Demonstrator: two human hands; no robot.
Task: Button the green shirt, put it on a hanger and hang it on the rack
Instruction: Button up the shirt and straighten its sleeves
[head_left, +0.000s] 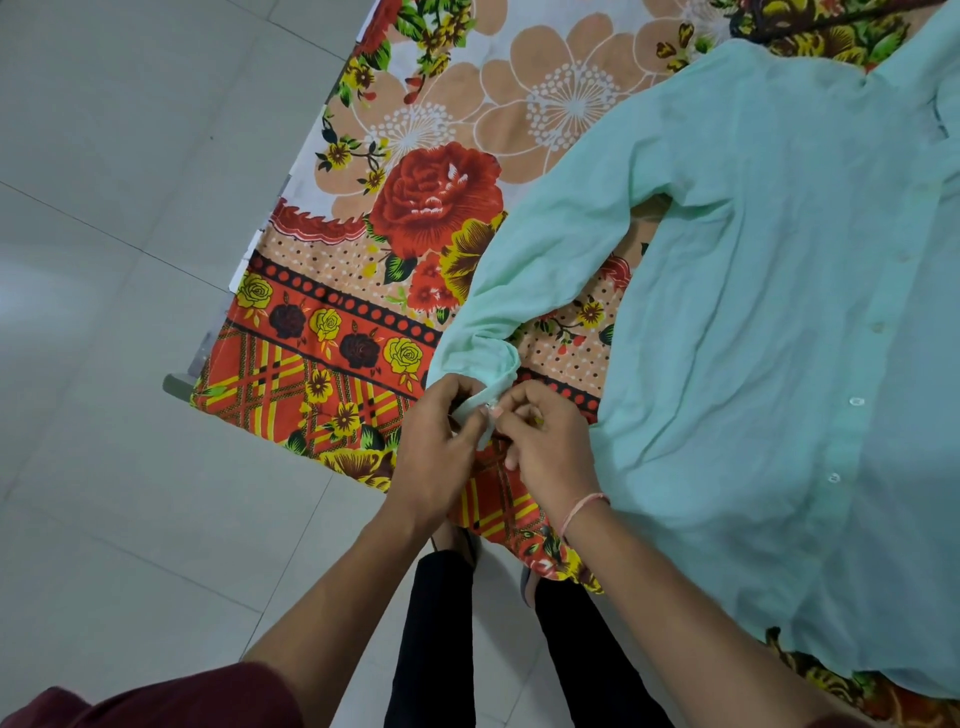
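Note:
A pale green shirt (769, 291) lies spread flat on a flowered bedsheet, its front placket with white buttons (856, 401) running down the right side. One long sleeve (530, 249) stretches toward me and ends at a cuff (485, 410) near the bed's edge. My left hand (441, 447) pinches the cuff from the left. My right hand (545, 441), with a pink thread at the wrist, pinches the same cuff from the right. The fingertips of both hands meet at the cuff opening. No hanger or rack is in view.
The bright bedsheet (415, 208) with red roses covers a bed whose edge runs diagonally from upper middle to lower right. Pale tiled floor (130, 260) fills the left side. My dark-trousered legs (441, 649) stand at the bed's near edge.

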